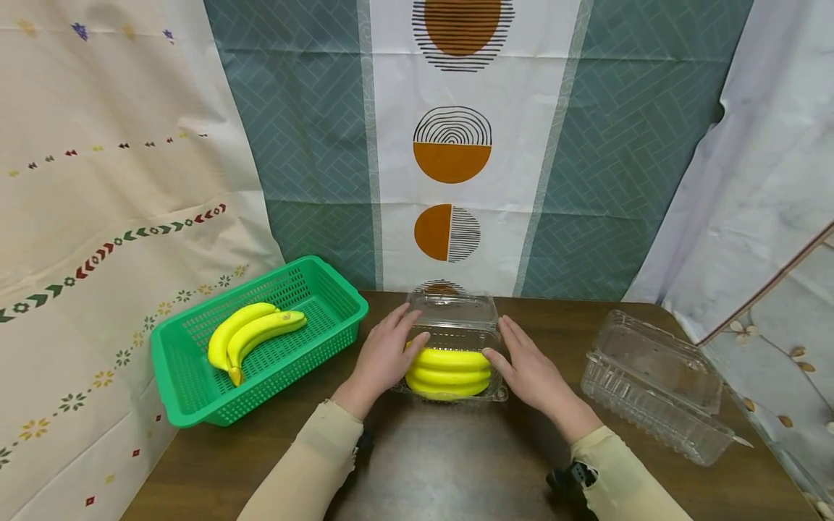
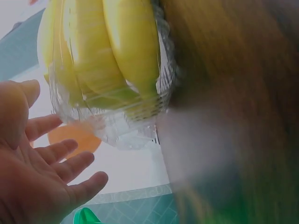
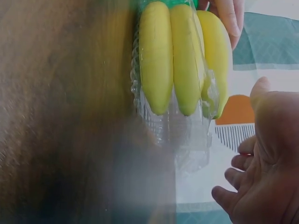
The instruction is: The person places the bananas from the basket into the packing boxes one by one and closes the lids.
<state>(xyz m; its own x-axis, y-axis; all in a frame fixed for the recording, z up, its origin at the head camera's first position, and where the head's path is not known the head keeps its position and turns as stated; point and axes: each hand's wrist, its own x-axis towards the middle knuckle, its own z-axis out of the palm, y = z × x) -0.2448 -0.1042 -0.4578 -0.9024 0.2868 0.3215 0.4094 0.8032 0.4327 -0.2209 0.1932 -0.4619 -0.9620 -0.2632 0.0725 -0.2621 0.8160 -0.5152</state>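
Note:
A bunch of yellow bananas point(image 1: 449, 375) lies in a clear plastic clamshell container point(image 1: 498, 394) at the middle of the table. Its lid point(image 1: 456, 311) stands raised at the back. My left hand point(image 1: 386, 351) is at the container's left side, fingers spread and nearly straight. On the opposite side is my right hand point(image 1: 531, 365), its fingers extended and its thumb near the bananas' right end. In the left wrist view the left hand point(image 2: 42, 163) shows an uncovered palm, apart from the bananas point(image 2: 107, 51). The right wrist view shows the right hand point(image 3: 266, 158) likewise holding nothing.
A green plastic basket point(image 1: 329, 329) with more bananas point(image 1: 250, 336) stands at the left of the table. Another clear clamshell container point(image 1: 651, 398) sits at the right, its lid up. Patterned curtains point(image 1: 313, 145) hang behind and beside the brown table point(image 1: 449, 463).

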